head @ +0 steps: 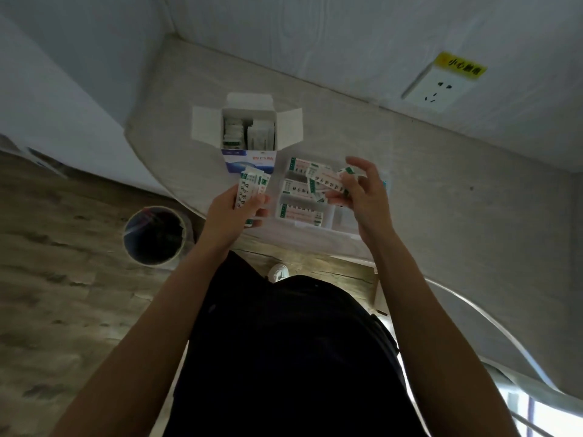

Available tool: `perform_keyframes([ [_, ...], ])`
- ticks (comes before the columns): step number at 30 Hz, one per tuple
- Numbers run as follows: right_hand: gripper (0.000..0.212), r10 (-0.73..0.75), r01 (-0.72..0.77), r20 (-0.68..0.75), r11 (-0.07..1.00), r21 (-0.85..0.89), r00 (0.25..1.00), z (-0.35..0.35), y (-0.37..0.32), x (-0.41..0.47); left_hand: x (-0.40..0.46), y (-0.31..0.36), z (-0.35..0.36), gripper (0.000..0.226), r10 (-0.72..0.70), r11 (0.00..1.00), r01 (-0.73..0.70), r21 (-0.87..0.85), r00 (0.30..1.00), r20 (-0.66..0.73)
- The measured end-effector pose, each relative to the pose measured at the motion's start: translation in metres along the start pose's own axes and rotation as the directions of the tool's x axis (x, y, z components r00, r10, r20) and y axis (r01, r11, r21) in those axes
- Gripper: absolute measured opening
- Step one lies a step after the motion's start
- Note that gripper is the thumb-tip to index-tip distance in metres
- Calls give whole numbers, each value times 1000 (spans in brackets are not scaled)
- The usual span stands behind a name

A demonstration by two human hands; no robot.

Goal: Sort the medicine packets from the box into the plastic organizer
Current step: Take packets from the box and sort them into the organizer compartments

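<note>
Yellow outlet sticker (461, 65): 小心触电; packets' (252, 187) txt blurred.

Clear plastic organizer (334, 220), cardboard box (249, 130), wood-grain floor (63, 263)

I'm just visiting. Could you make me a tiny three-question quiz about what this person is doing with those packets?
1. True or false: the box stands open with packets inside.
2. The left hand holds: A) a stack of packets B) scissors C) nothing.
3. Fill in: the right hand pinches a packet above the clear plastic ____.

Key: 1 true; 2 A; 3 organizer.
</note>
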State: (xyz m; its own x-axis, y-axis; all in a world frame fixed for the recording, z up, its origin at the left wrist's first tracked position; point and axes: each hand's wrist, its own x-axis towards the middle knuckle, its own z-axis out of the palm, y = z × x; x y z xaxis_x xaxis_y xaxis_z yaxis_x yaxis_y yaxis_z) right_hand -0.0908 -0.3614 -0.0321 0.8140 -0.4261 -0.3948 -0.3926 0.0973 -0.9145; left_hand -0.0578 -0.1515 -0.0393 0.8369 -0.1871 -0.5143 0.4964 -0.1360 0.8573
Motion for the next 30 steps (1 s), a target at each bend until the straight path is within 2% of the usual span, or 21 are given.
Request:
perform_keyframes([
  [6,9,-2,-12,-140,995,-99,990,1,-1,16,1,-1,3,9,8,1000,-9,20,1000,13],
  [11,9,-189,128,-178,944,-305,966,7,2,30,-1,0,3,9,26,999,-27,43,1000,14],
  [14,5,-278,174,-146,852,-494,949,14,6,41,-1,0,3,9,21,999,-22,47,1000,14],
  [18,11,-342,203,-108,752,-627,933,21,15,51,0,-1,1,8,17,999,-17,47,1000,12],
  [24,18,-430,338,150,404,-850,890,19,14,54,-1,-1,1,11,6,1000,-7,28,1000,20],
  [26,17,-430,346,171,369,-863,886,17,13,56,-1,-1,2,12,7,1000,-8,26,1000,22],
  [29,17,-432,337,153,391,-857,889,16,11,60,0,0,3,13,3,1000,-4,17,1000,18],
  [30,18,-434,343,172,354,-870,884,17,11,60,0,1,3,13,1,1000,-1,12,1000,17],
])
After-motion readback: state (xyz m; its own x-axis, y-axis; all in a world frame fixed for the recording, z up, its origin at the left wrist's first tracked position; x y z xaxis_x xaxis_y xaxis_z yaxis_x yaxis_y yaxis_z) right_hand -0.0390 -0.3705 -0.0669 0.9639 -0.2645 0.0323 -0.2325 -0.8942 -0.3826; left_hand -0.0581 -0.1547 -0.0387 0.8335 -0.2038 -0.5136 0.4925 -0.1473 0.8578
